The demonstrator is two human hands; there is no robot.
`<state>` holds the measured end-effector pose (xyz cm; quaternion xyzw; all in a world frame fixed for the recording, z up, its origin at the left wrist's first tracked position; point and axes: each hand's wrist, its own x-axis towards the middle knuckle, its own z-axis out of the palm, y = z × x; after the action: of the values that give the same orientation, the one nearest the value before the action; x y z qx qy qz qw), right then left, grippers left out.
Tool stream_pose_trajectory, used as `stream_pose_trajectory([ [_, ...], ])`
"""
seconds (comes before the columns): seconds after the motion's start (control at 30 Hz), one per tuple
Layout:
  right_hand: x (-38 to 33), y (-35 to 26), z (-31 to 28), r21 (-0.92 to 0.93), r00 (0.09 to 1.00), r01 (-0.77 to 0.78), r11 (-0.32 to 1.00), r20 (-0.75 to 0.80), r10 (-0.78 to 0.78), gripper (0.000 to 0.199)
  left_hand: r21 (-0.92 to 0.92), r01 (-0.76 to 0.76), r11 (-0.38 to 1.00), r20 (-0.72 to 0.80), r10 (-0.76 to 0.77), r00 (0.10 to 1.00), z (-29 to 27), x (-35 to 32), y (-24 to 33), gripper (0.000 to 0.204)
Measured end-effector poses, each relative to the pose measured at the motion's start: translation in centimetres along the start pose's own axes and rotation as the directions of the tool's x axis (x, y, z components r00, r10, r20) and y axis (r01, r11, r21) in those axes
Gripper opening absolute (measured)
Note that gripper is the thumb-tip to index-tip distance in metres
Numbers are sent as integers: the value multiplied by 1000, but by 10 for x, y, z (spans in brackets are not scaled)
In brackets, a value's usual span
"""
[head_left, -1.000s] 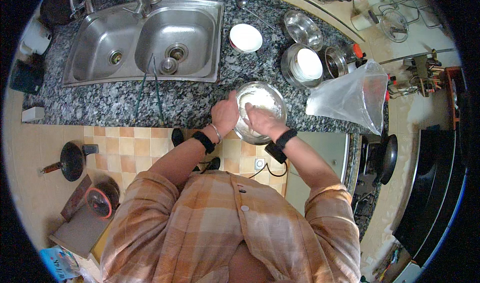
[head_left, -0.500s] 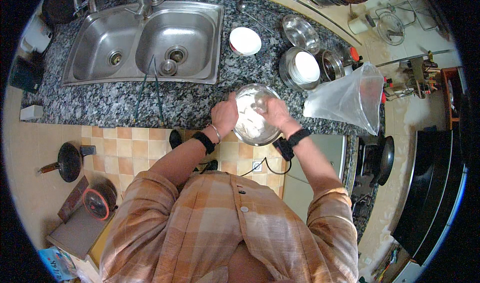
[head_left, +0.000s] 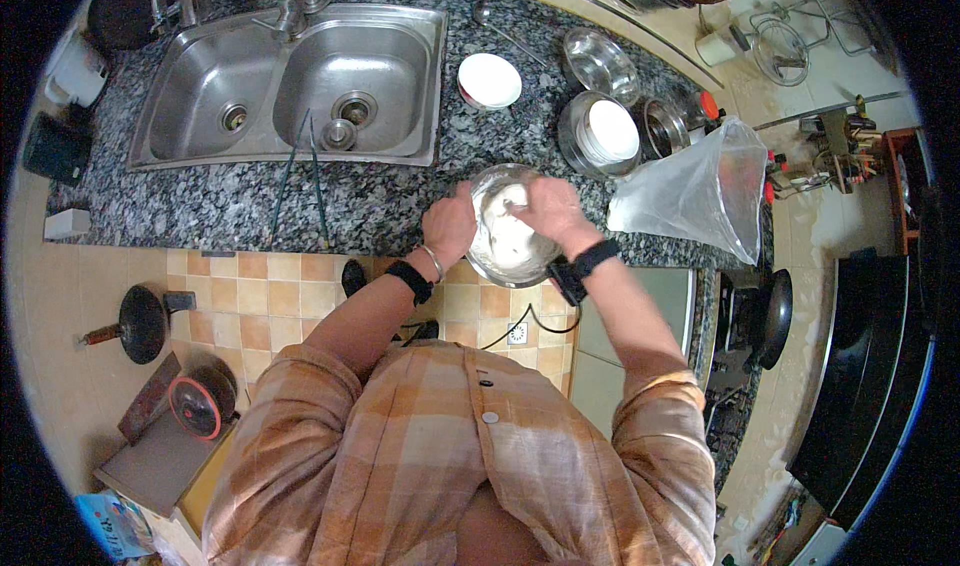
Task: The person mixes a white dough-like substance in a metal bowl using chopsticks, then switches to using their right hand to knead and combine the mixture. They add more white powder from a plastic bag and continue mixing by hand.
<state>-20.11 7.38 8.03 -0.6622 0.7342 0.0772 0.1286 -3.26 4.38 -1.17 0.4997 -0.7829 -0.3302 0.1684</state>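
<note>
A shiny metal bowl (head_left: pixel 487 269) sits at the counter's front edge, its near side reaching out past it. Inside lies a soft white mass of dough (head_left: pixel 513 244). My left hand (head_left: pixel 450 226) is closed on the bowl's left rim, thumb side up. From the right, my right hand (head_left: pixel 553 211) reaches over the rim, its fingers curled into the dough; the fingertips are partly hidden. Dark bands circle both wrists, and a black device with a cable hangs at the right one.
Right of the bowl stands a clear plastic bag (head_left: pixel 690 196). Behind it are metal bowls (head_left: pixel 600 66) and a stack of white bowls (head_left: pixel 612 131). A white bowl (head_left: pixel 490 81) stands farther back. Green chopsticks (head_left: pixel 318 191) overhang the double sink (head_left: pixel 437 86).
My right hand has shifted slightly up and right within the bowl, and more of the dough shows as one rounded lump. My left hand stays on the rim.
</note>
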Motion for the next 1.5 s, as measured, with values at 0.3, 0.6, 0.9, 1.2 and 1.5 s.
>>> stream_pose_trajectory([
  [0.3,-37,-9,40,-33,938,163,986,316,-145,38,-15,-13,1000,-18,12,1000,1,-1,0,31],
  [0.6,3,-33,68,74,946,145,987,281,-160,29,-40,-21,999,36,22,999,-5,-1,1,39],
  [0.9,-19,27,41,118,983,-24,993,185,1,67,-5,-9,1000,46,9,999,1,0,-4,36],
  [1.2,-14,3,46,84,996,-54,995,81,48,57,-7,-50,999,-28,50,998,4,0,-5,32],
  [1.5,-11,-9,40,20,984,45,999,174,-48,37,-39,-72,997,-21,71,997,-1,0,-3,32],
])
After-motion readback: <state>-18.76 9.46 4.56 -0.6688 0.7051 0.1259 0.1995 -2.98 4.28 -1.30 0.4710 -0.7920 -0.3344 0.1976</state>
